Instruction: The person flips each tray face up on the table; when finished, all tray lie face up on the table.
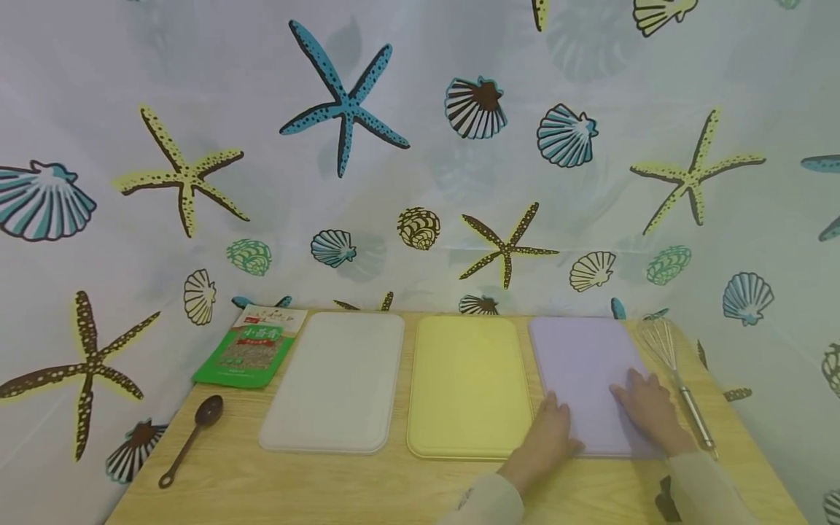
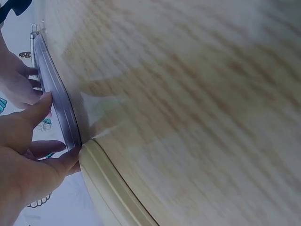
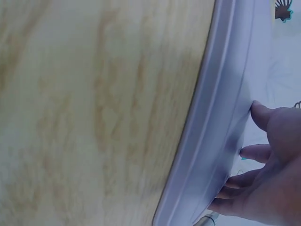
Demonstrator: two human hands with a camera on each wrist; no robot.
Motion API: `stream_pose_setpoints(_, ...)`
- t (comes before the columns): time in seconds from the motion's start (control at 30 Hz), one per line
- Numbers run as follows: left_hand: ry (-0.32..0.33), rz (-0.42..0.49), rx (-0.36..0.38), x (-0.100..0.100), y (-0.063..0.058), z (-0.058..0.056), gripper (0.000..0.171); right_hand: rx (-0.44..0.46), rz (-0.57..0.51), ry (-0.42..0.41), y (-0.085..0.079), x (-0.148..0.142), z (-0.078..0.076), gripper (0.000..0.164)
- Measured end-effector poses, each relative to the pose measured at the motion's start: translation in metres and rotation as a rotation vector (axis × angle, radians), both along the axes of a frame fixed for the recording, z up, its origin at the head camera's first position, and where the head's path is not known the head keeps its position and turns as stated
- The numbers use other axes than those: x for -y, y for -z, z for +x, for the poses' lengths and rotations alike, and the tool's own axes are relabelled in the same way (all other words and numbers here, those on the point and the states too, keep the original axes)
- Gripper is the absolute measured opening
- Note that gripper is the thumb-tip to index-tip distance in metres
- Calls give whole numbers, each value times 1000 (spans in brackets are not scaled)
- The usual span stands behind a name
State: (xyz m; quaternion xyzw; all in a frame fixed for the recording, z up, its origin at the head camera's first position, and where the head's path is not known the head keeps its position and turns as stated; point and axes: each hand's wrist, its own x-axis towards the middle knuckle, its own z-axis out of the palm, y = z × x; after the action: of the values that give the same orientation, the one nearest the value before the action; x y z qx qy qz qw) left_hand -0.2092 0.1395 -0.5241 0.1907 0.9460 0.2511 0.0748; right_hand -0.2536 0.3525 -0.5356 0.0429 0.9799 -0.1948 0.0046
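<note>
No closed grip is shown: the fingers of the left hand (image 1: 547, 437) and the right hand (image 1: 646, 408) are left loosely extended, and the purple board (image 1: 577, 350) is touched from both sides without being clasped. By the left hand it is met along its left side toward the near corner, with the thumb laid at the near edge. By the right hand it is touched over its right part, with the fingers spread and the thumb set on the upper face. The purple board is laid flat on the wooden table (image 1: 367, 492), at the right end of a row of three.

To its left, just beside it, a yellow board (image 1: 469, 386) is placed, and its near right corner is seen close to the left hand's fingers in the left wrist view. Beyond a narrow gap, a white board (image 1: 335, 383) is set. On the right of the purple board a whisk (image 1: 695, 419) is laid, its wires pointed toward the back. At the table's left side a green and white packet (image 1: 252, 346) is placed near the white board, with a dark spoon (image 1: 193, 437) laid nearer the front. The table is surrounded by cloth (image 1: 420, 109) printed with starfish and shells.
</note>
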Motion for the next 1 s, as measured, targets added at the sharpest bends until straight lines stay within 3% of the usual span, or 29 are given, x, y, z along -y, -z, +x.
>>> stream_pose_setpoints(0.27, -7, 11, -15, -1, 3, -8, 64, -29, -8, 8, -14, 2, -8, 59)
stream_pose_setpoints(0.33, -3, 36, -15, 0, 4, -8, 64, -56, 2, 0, -8, -4, -12, 60)
stream_pose_setpoints(0.47, 6, 87, -23, 1, 7, -6, 63, -86, -38, -1, 24, -30, -26, 69)
stream_pose_setpoints(0.53, 7, 89, -38, 1, 8, -6, 62, -82, -83, 18, 28, -37, -30, 70)
stream_pose_setpoints(0.77, -15, 59, -59, -3, 5, -9, 55, -2, -206, 83, -23, -20, -13, 58)
stream_pose_setpoints(1.0, -44, 49, -39, -6, 2, -12, 55, 42, -261, 80, -34, -35, -17, 52)
